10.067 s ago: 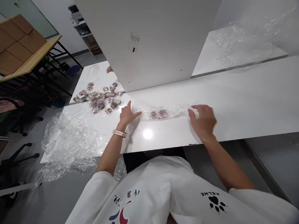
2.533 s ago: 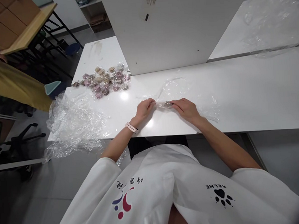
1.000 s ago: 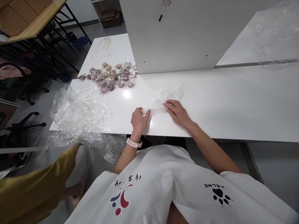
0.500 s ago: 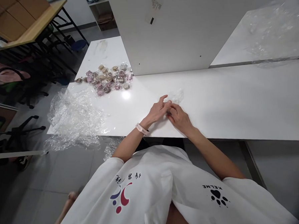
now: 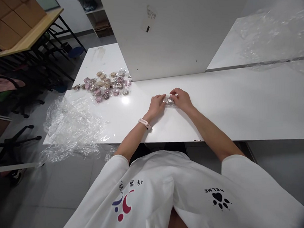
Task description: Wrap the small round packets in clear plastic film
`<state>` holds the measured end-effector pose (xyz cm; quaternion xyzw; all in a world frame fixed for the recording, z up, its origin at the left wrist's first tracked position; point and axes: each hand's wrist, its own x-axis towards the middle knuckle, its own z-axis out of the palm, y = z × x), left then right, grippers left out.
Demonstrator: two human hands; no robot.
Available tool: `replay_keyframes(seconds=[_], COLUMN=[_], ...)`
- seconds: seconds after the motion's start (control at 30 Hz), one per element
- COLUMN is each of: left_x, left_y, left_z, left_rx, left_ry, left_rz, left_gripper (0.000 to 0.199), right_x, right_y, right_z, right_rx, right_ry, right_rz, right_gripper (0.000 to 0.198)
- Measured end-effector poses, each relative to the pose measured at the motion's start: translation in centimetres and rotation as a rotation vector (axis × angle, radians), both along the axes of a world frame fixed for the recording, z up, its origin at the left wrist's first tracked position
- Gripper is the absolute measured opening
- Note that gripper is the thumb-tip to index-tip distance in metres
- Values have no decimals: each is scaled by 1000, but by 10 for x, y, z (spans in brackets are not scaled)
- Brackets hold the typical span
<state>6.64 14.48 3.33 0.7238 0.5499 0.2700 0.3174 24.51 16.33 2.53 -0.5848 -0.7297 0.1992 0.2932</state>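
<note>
My left hand [image 5: 156, 105], with a pale pink band on its wrist, rests on the white table, fingers curled and closed at the left side of a small crinkled clear plastic packet [image 5: 169, 101]. Thumb and fingers of my right hand [image 5: 183, 99] pinch the packet's right side. The plastic glints and looks bunched; what is inside cannot be made out. Off to the left on the table lies a cluster of small round purple and tan pieces in clear wrappers [image 5: 105, 86].
A heap of loose clear plastic film [image 5: 73, 126] covers the table's left end and hangs over its edge. A tall white panel [image 5: 173, 41] stands behind my hands. More clear film [image 5: 277, 36] lies at the far right. Chairs and a wooden table [image 5: 33, 35] are at left.
Both hands have moved away from my body over the table and apart from each other. The crinkled packet now shows between them on the tabletop.
</note>
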Motion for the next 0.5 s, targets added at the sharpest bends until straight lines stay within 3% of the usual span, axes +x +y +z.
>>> replay_keyframes(seconds=[0.07, 0.13, 0.2, 0.27, 0.37, 0.43, 0.5], left_x=[2, 4, 3, -2, -19, -36, -53], left_y=[3, 5, 2, -10, -53, -92, -127], left_z=[-7, -10, -8, -4, -1, -5, -15], left_rx=[31, 21, -28, -84, -66, 54, 187], left_ry=[75, 64, 7, -52, -19, 122, 292], left_rz=[36, 48, 64, 85, 104, 123, 190], left_gripper=[47, 47, 48, 51, 58, 57, 54], right_x=[1, 4, 9, 15, 32, 58, 100], right_y=[-2, -12, -22, -28, -29, -23, -7], right_z=[-7, -14, -19, -22, -29, -36, -40], right_rx=[122, 194, 182, 162, 177, 200, 230], right_ry=[-92, -169, -215, -233, -151, -11, 126], right_rz=[44, 211, 350, 365, 243, 38, -280], right_gripper=[29, 37, 50, 49, 40, 39, 43])
